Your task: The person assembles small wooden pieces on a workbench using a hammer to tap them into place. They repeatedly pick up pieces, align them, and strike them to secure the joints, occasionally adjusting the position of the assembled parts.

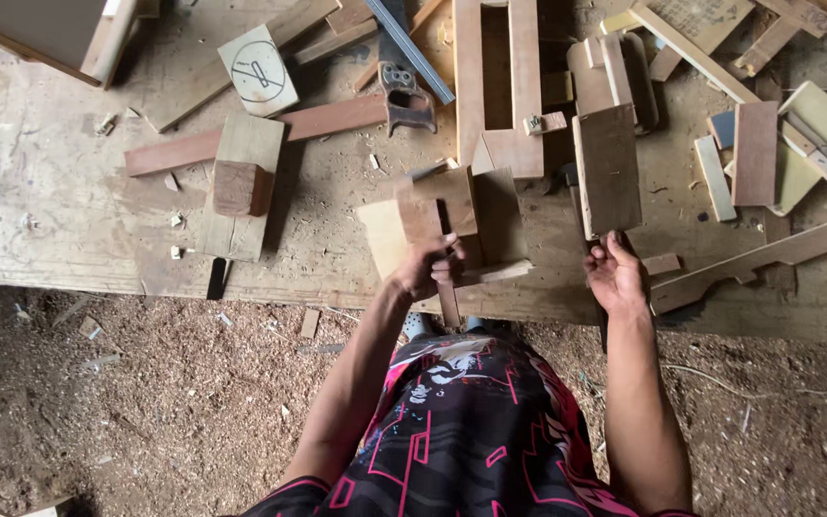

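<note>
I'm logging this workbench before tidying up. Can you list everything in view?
Workbench: one, pale worn plywood, spans the upper frame.
Hand saw: one, dark handle, grey blade, top centre.
Square offcut with a drawn circle: one, pale, top left.
Long reddish batten: one, left of centre.
Dark board: one, brown, right of centre.
Joined wood pieces: one cluster, tan and brown, centre edge.
Scrap offcuts: many, mixed, right side.
Sawdust floor: brown, below.
Left hand: grips the joined wood pieces.
Right hand: at the dark board's near end.
</note>
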